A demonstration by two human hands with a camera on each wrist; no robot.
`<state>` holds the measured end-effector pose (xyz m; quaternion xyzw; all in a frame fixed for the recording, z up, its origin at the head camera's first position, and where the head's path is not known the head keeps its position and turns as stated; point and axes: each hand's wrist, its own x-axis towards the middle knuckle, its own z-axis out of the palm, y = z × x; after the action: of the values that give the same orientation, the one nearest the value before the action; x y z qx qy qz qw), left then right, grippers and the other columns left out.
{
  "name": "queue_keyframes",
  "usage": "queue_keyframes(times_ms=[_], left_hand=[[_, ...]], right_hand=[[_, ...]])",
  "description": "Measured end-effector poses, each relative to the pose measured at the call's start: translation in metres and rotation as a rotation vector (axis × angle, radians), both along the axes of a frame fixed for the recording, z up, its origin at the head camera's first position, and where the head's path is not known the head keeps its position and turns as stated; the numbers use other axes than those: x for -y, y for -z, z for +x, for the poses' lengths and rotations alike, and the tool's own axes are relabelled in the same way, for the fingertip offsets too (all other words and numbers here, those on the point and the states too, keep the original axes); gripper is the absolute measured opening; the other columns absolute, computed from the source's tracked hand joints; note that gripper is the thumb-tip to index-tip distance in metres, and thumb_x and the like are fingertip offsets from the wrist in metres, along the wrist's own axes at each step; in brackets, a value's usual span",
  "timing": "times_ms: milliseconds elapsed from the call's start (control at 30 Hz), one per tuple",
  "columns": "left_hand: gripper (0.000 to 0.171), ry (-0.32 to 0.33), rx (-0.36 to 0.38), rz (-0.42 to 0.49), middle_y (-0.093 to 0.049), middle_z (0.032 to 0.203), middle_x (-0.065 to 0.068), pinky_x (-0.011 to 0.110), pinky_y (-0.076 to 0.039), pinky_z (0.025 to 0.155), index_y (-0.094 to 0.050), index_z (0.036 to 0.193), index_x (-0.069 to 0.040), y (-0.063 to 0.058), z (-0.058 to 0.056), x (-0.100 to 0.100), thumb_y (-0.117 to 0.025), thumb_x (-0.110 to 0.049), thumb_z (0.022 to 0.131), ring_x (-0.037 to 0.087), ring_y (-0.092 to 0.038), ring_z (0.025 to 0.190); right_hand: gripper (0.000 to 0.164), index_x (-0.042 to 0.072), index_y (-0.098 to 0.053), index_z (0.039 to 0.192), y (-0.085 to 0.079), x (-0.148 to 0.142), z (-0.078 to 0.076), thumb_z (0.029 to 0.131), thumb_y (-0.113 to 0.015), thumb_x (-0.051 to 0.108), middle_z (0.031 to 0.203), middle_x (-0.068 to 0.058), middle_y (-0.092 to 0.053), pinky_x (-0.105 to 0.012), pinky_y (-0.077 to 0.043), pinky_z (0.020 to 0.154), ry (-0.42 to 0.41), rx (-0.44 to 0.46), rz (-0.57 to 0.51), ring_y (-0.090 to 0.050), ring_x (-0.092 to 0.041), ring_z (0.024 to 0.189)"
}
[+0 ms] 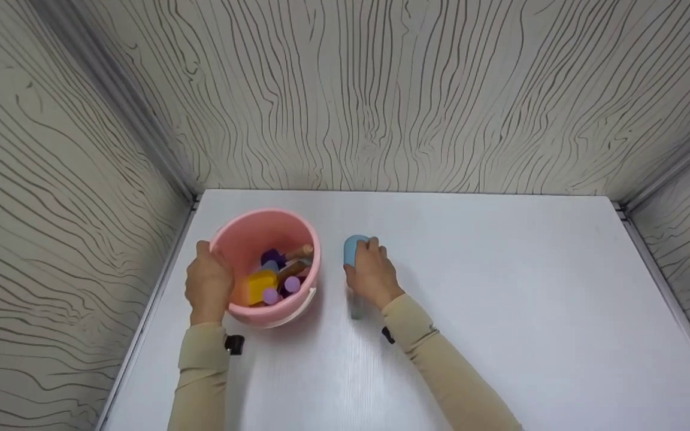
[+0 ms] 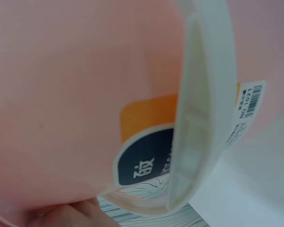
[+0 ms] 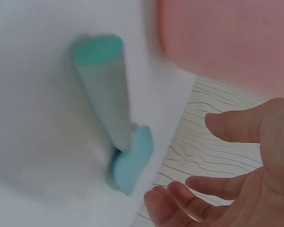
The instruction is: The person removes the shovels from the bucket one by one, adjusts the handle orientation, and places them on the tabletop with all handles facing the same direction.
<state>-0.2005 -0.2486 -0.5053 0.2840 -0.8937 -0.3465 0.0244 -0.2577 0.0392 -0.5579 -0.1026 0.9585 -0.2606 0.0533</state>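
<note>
My left hand grips the rim of a pink bucket on its left side. In the left wrist view, curled fingers show at the bottom, against the bucket wall. Over a small tool with a light blue curved head is my right hand. Its thumb and fingers are spread with nothing between them in the right wrist view. There the tool lies on the white table, its pale tapering handle ending in a green tip.
Several toys with coloured heads, including a yellow piece and a purple one, lie in the bucket. Its white handle hangs down in front. The white table meets wood-patterned walls at the back and sides.
</note>
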Motion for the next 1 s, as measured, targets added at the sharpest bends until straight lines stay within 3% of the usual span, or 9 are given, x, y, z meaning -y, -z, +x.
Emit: queue_keyframes(times_ms=[133, 367, 667, 833, 1000], left_hand=[[0.039, 0.004, 0.003, -0.001, -0.065, 0.126, 0.030, 0.061, -0.060, 0.088, -0.040, 0.144, -0.002, 0.001, 0.000, 0.000, -0.033, -0.030, 0.117, 0.045, -0.070, 0.097], [0.038, 0.002, 0.008, 0.030, -0.065, 0.125, 0.028, 0.056, -0.062, 0.084, -0.040, 0.144, -0.004, 0.001, 0.000, 0.001, -0.034, -0.030, 0.117, 0.040, -0.069, 0.092], [0.034, 0.011, -0.006, -0.033, -0.068, 0.117, 0.030, 0.062, -0.060, 0.081, -0.043, 0.137, -0.003, 0.001, 0.002, 0.002, -0.035, -0.028, 0.116, 0.046, -0.070, 0.091], [0.035, 0.011, 0.009, -0.021, -0.067, 0.118, 0.030, 0.059, -0.061, 0.078, -0.042, 0.139, -0.004, 0.000, 0.001, 0.002, -0.034, -0.030, 0.117, 0.043, -0.069, 0.088], [0.035, 0.007, 0.010, 0.005, -0.066, 0.119, 0.028, 0.054, -0.062, 0.077, -0.041, 0.142, -0.005, -0.001, -0.001, -0.001, -0.034, -0.029, 0.117, 0.040, -0.068, 0.087]], right_hand=[[0.051, -0.008, -0.057, 0.141, -0.016, 0.001, -0.008, 0.103, -0.071, 0.023, 0.130, -0.024, -0.058, -0.050, -0.061, 0.093, -0.041, -0.065, 0.013, -0.063, -0.038, 0.114], [0.046, -0.003, -0.058, 0.144, -0.038, 0.007, -0.016, 0.106, -0.067, 0.020, 0.135, -0.022, -0.062, -0.048, -0.059, 0.100, -0.071, -0.084, -0.060, -0.064, -0.035, 0.119], [0.030, 0.001, -0.066, 0.133, -0.054, 0.015, -0.019, 0.105, -0.064, 0.012, 0.128, -0.015, -0.066, -0.046, -0.059, 0.099, -0.157, -0.306, -0.236, -0.068, -0.030, 0.116], [0.027, 0.003, -0.067, 0.131, -0.063, 0.026, -0.023, 0.105, -0.064, 0.011, 0.127, -0.012, -0.066, -0.042, -0.059, 0.097, -0.186, -0.345, -0.288, -0.069, -0.025, 0.113], [0.027, 0.004, -0.068, 0.130, -0.072, 0.035, -0.026, 0.105, -0.065, 0.013, 0.127, -0.011, -0.065, -0.040, -0.059, 0.098, -0.266, -0.358, -0.292, -0.068, -0.024, 0.112]])
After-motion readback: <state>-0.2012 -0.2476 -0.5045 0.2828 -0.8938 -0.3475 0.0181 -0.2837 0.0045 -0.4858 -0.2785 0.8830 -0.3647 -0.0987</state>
